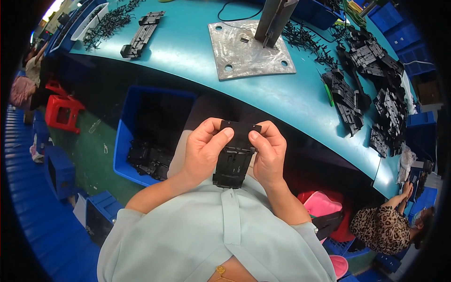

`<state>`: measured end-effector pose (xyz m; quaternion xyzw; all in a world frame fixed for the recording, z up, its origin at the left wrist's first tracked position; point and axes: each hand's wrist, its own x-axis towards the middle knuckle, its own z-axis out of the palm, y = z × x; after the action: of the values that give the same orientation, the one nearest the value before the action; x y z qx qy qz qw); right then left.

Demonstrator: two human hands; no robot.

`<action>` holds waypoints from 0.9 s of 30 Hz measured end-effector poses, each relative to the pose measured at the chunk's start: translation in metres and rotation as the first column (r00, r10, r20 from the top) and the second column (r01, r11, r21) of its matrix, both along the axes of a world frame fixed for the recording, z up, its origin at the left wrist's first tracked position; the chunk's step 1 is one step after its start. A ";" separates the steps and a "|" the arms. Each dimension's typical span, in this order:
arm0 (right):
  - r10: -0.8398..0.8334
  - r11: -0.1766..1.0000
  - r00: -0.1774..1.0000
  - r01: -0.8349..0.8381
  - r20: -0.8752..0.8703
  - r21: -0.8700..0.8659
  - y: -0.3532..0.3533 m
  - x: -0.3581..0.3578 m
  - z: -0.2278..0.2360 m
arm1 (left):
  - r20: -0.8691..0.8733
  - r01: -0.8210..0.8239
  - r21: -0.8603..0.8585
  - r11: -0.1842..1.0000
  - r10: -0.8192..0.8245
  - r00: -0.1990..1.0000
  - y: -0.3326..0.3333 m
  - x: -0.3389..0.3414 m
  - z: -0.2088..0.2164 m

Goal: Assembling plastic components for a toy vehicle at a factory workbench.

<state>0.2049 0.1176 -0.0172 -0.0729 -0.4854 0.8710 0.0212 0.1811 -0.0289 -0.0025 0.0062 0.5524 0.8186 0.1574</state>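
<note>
Both hands hold one black moulded plastic part (233, 164) in front of my body, below the table's edge. My left hand (206, 148) pinches its wide far end at the left corner, thumb on top and fingers curled beneath. My right hand (268, 152) grips the right corner of that same end in the same way. The part's ribbed narrower body hangs toward my shirt, and its underside is hidden.
A blue-green table (183, 51) curves ahead, bearing a metal base plate with a post (253, 58), a single black part (142, 35) and piled black parts (385, 105). A blue bin (121, 136) with black parts stands lower left. A co-worker (385, 228) sits at right.
</note>
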 end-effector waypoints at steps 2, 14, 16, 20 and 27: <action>-0.007 1.000 1.000 0.008 0.008 -0.027 -0.001 0.000 0.000 | 0.007 -0.003 -0.002 1.000 0.003 1.000 0.001 0.001 0.002; 0.157 0.978 0.982 -0.141 0.100 -0.152 0.010 -0.006 0.012 | -0.005 -0.002 0.012 1.000 0.002 1.000 -0.003 0.002 0.003; 0.115 0.988 0.988 -0.103 0.100 -0.118 0.009 -0.004 0.011 | -0.009 -0.008 0.008 1.000 0.008 1.000 0.002 -0.001 0.005; -0.028 0.997 0.994 0.036 -0.103 0.073 0.002 0.001 0.002 | 0.025 -0.018 0.019 1.000 0.018 1.000 -0.002 -0.002 0.008; -0.048 0.979 0.948 0.108 -0.315 0.175 0.006 0.004 -0.001 | -0.037 0.000 -0.010 1.000 -0.001 0.999 -0.002 0.001 0.011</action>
<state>0.2089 0.1239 -0.0187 0.0476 -0.5537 0.8197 0.1384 0.1818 -0.0305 0.0080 0.0207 0.5592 0.8156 0.1474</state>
